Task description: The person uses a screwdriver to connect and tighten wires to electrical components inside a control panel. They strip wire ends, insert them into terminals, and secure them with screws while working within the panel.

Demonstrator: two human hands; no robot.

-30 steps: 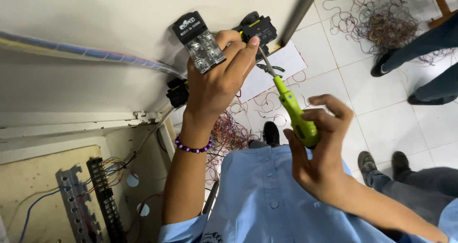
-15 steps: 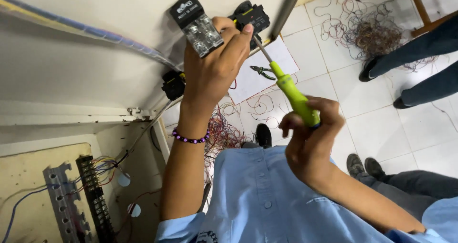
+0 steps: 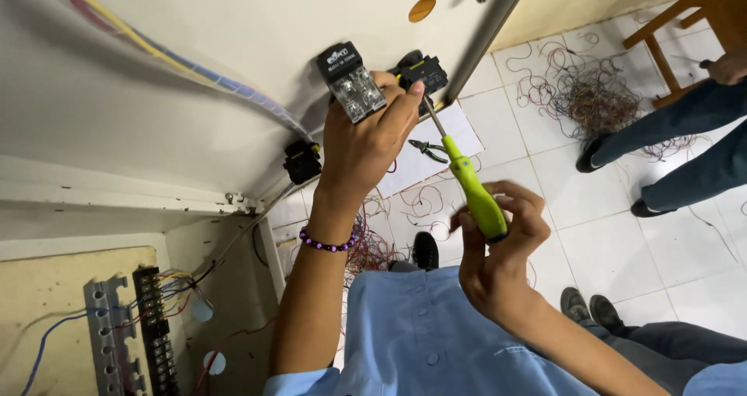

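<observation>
My left hand [image 3: 369, 131] reaches up to the white cabinet door [image 3: 194, 61] and grips a black switch block [image 3: 416, 71] mounted on it, fingertips pressed against its side. Beside it on the door sits a black and clear relay-like module [image 3: 350, 81]. My right hand [image 3: 498, 248] is wrapped around the green handle of a screwdriver [image 3: 475, 194], whose metal shaft points up into the black block. A purple bead bracelet [image 3: 327, 244] circles my left wrist.
Another black component [image 3: 302, 161] is fixed lower on the door. A terminal strip with coloured wires [image 3: 152, 326] sits inside the cabinet at lower left. Pliers [image 3: 428, 148] lie on white paper on the tiled floor, near tangled wire scraps [image 3: 591, 92]. Another person's legs [image 3: 669, 147] stand at right.
The view has shifted slightly. My right hand has re-gripped the screwdriver handle, with the fingers turned around it. The left hand stays on the black block.
</observation>
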